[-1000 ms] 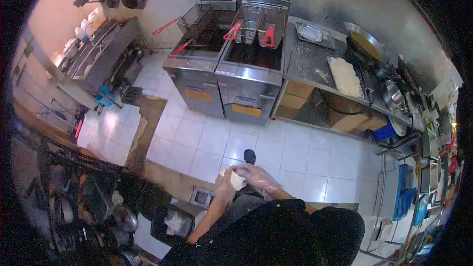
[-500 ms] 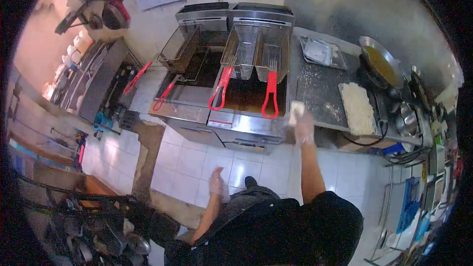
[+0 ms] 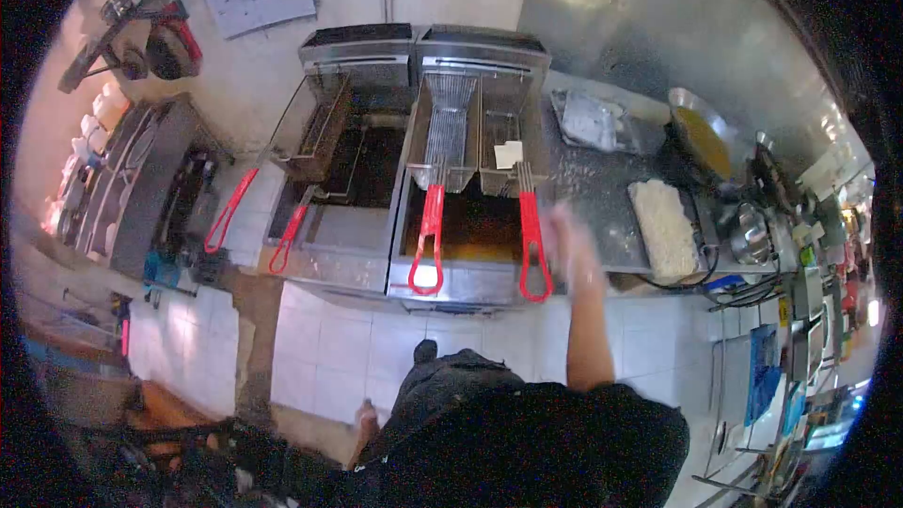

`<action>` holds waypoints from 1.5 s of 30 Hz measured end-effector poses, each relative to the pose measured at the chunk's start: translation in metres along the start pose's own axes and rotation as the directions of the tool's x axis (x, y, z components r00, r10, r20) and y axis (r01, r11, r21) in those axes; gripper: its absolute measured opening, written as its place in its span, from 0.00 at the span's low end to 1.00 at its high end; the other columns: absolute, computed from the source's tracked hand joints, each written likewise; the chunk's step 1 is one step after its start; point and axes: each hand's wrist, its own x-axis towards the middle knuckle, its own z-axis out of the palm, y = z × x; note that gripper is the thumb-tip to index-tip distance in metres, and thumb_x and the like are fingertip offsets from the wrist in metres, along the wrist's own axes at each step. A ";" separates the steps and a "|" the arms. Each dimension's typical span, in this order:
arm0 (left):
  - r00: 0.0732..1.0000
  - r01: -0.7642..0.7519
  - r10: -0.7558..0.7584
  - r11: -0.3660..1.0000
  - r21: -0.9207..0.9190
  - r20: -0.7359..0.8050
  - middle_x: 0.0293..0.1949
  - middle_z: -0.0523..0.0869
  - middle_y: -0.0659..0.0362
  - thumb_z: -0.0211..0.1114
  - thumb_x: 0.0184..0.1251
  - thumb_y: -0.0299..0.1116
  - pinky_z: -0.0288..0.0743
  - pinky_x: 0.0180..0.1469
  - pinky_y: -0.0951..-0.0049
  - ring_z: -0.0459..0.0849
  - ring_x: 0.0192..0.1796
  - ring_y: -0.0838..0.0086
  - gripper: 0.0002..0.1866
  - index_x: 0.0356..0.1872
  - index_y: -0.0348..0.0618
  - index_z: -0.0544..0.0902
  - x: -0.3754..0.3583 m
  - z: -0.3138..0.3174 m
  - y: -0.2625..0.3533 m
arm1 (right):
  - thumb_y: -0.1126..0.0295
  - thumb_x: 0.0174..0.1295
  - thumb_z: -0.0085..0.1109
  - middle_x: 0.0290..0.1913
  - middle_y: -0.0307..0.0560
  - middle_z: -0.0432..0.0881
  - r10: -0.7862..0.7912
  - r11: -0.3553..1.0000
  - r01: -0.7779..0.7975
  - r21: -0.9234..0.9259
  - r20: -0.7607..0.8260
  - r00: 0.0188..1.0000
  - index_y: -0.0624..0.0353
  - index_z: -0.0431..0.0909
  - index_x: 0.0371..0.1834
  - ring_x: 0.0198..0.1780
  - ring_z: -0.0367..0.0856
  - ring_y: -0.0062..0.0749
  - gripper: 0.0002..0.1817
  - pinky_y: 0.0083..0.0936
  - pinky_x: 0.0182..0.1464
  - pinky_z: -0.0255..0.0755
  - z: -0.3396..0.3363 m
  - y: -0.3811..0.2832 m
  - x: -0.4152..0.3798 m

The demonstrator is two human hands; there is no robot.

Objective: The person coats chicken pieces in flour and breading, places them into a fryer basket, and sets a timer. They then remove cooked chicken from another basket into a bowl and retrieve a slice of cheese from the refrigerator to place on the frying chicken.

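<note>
My right hand, smeared by motion, reaches out beside the right-hand fryer basket with its fingers stretched and nothing showing in them. A small pale white piece is in that wire basket, by the handle end. The basket's red handle sticks out toward me, just left of my right hand. Another basket with a red handle hangs alongside, over the dark oil. Low by my apron, my left hand holds nothing, fingers loosely extended.
Left of these, a second fryer holds baskets with red handles. On the right counter stand a tray of white coating, a tray with a clear bag, a pan of yellow liquid and a steel bowl.
The white piece has gone from my right hand into the right-hand basket. My left hand has dropped lower toward my body, and the view has shifted.
</note>
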 end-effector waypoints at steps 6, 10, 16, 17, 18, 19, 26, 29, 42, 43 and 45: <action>0.737 -0.658 0.664 0.664 0.355 0.125 0.36 0.80 0.49 0.56 0.55 0.44 0.72 0.39 0.58 0.80 0.39 0.60 0.20 0.46 0.44 0.75 0.089 -0.018 -0.049 | 0.65 0.57 0.54 0.21 0.36 0.68 0.222 0.702 -0.412 0.580 0.371 0.902 0.66 0.69 0.42 0.15 0.61 0.18 0.16 0.24 0.20 0.67 0.032 -0.037 -0.027; 0.606 -0.713 0.793 0.508 0.483 0.061 0.37 0.83 0.53 0.53 0.62 0.35 0.73 0.37 0.69 0.81 0.37 0.69 0.15 0.43 0.34 0.78 0.080 -0.036 0.026 | 0.74 0.55 0.47 0.19 0.29 0.64 0.225 0.677 -0.428 0.599 0.384 0.895 0.64 0.69 0.36 0.13 0.57 0.11 0.08 0.10 0.14 0.52 0.028 -0.057 -0.029; 0.827 -0.556 0.562 0.824 -0.112 0.032 0.35 0.84 0.55 0.53 0.63 0.37 0.74 0.39 0.72 0.81 0.39 0.70 0.16 0.44 0.36 0.78 0.090 -0.082 0.055 | 0.71 0.52 0.48 0.17 0.29 0.63 0.152 0.807 -0.308 0.503 0.328 0.932 0.58 0.70 0.27 0.14 0.57 0.10 0.04 0.12 0.15 0.53 0.043 -0.039 -0.028; 0.853 -0.502 0.515 0.854 -0.135 0.085 0.35 0.84 0.57 0.53 0.63 0.37 0.74 0.39 0.72 0.81 0.38 0.70 0.15 0.43 0.37 0.79 0.088 -0.089 0.054 | 0.70 0.53 0.49 0.17 0.28 0.62 0.157 0.832 -0.294 0.471 0.308 0.938 0.57 0.70 0.28 0.14 0.57 0.10 0.04 0.12 0.15 0.53 0.039 -0.041 -0.032; 0.877 -0.442 0.463 0.882 -0.162 0.129 0.35 0.84 0.58 0.53 0.63 0.37 0.74 0.39 0.73 0.81 0.38 0.71 0.15 0.42 0.38 0.79 0.096 -0.083 0.048 | 0.65 0.56 0.51 0.17 0.28 0.62 0.159 0.835 -0.276 0.476 0.272 0.949 0.54 0.69 0.26 0.14 0.57 0.10 0.07 0.12 0.14 0.50 0.039 -0.041 -0.034; 0.900 -0.371 0.403 0.908 -0.194 0.167 0.35 0.84 0.60 0.53 0.63 0.38 0.74 0.39 0.73 0.81 0.37 0.71 0.14 0.41 0.39 0.80 0.102 -0.074 0.041 | 0.65 0.56 0.51 0.17 0.28 0.62 0.159 0.834 -0.276 0.478 0.271 0.949 0.54 0.69 0.26 0.14 0.57 0.10 0.07 0.12 0.14 0.50 0.038 -0.046 -0.035; 0.565 -0.819 0.825 0.560 0.129 0.005 0.32 0.83 0.60 0.53 0.62 0.39 0.74 0.34 0.73 0.80 0.32 0.72 0.13 0.36 0.43 0.81 0.135 -0.049 -0.030 | 0.63 0.60 0.52 0.18 0.28 0.64 0.183 0.838 -0.290 0.462 0.263 0.947 0.56 0.70 0.29 0.14 0.57 0.10 0.09 0.10 0.14 0.51 0.035 -0.040 -0.061; 0.029 -0.899 0.998 0.051 0.435 -0.058 0.30 0.83 0.58 0.54 0.60 0.39 0.73 0.30 0.71 0.79 0.28 0.73 0.12 0.33 0.44 0.81 0.152 -0.036 -0.027 | 0.60 0.58 0.55 0.19 0.30 0.66 0.216 0.843 -0.327 0.426 0.289 0.933 0.60 0.73 0.36 0.15 0.59 0.12 0.13 0.13 0.17 0.56 0.042 -0.013 -0.058; 0.761 -0.618 0.585 0.785 0.041 0.279 0.33 0.83 0.52 0.59 0.53 0.44 0.73 0.37 0.66 0.82 0.38 0.62 0.15 0.32 0.42 0.80 0.171 -0.054 -0.003 | 0.61 0.57 0.54 0.18 0.32 0.68 0.285 0.893 -0.369 0.257 0.311 0.907 0.59 0.73 0.28 0.17 0.63 0.15 0.12 0.15 0.21 0.58 0.079 0.105 -0.026; 0.758 -0.622 0.584 0.782 0.050 0.292 0.33 0.83 0.52 0.59 0.53 0.44 0.73 0.37 0.66 0.82 0.38 0.62 0.15 0.32 0.42 0.80 0.170 -0.055 -0.009 | 0.61 0.57 0.54 0.18 0.33 0.68 0.230 0.922 -0.312 0.230 0.323 0.918 0.57 0.73 0.27 0.18 0.64 0.17 0.11 0.16 0.21 0.59 0.079 0.119 -0.023; 0.893 -0.140 0.226 0.961 -0.237 0.389 0.35 0.83 0.51 0.60 0.49 0.45 0.74 0.41 0.65 0.82 0.39 0.60 0.17 0.33 0.43 0.80 0.174 -0.059 -0.007 | 0.60 0.57 0.53 0.20 0.34 0.71 0.261 0.962 -0.272 0.012 0.236 0.936 0.57 0.74 0.25 0.19 0.66 0.19 0.12 0.18 0.23 0.61 0.080 0.111 -0.023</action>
